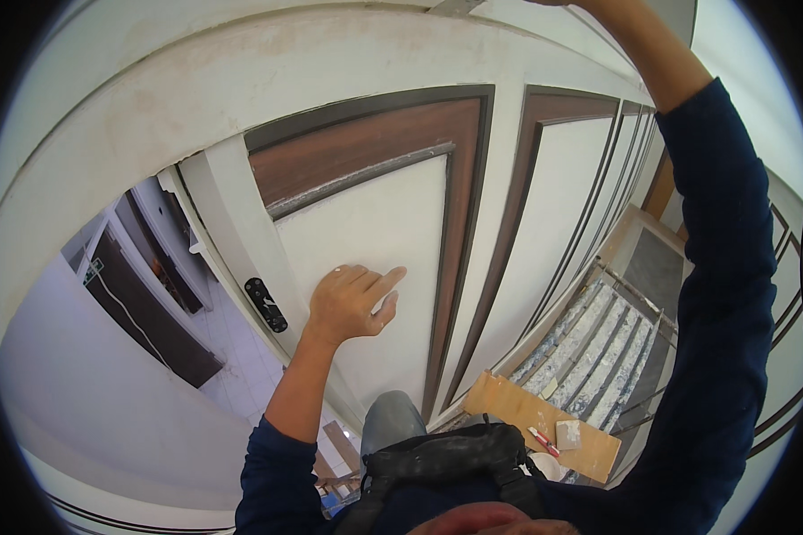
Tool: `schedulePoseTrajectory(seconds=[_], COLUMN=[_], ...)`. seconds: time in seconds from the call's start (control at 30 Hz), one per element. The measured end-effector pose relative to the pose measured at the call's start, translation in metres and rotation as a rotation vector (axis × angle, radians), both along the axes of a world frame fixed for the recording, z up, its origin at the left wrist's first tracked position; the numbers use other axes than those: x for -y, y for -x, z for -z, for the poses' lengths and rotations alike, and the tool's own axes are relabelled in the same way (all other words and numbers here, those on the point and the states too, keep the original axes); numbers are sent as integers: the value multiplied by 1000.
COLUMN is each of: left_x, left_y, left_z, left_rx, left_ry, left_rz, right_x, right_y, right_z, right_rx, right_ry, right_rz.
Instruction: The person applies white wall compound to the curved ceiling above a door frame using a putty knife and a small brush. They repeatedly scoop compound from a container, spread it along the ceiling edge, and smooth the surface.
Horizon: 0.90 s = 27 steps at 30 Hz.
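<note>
My left hand (355, 299) is lifted before the white door panel (375, 223), its index finger and thumb apart and the other fingers curled. Nothing shows in it, and whitish dust marks its fingers. Whether it touches the panel, I cannot tell. My right arm reaches high up, and only a sliver of my right hand (558, 3) shows at the top edge; its fingers are mostly cut off. To the left of it, a flat grey piece (456, 7) lies against the off-white frame (330, 53). Whether my right hand holds that piece is hidden.
The door has brown-and-dark trim (366, 147) and a black lock plate (266, 305). A doorway at left shows a tiled floor (232, 352). At lower right, a scaffold platform (589, 348) carries a wooden board (517, 410), with a red-and-white cutter (542, 440) and a pale block (568, 434) on it.
</note>
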State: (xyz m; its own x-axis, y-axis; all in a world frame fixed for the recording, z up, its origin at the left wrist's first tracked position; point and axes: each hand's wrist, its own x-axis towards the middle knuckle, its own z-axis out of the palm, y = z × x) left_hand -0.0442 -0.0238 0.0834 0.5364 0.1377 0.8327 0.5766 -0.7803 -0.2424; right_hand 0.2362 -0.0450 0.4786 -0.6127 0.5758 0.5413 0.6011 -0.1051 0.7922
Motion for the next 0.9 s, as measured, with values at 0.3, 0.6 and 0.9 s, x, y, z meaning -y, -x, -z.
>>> schedulePoseTrajectory(seconds=[0.3, 0.6, 0.9], left_x=[3, 2, 1], left_y=[6, 0, 1], left_z=[0, -1, -1], left_rx=[4, -1, 9], left_ry=[34, 42, 33], left_rz=[-28, -10, -5], right_x=[-13, 59, -19], right_y=[4, -19, -53], right_z=[-10, -3, 117], right_rx=[-155, -388, -445], right_ry=[121, -76, -305], right_rz=[-68, 41, -140])
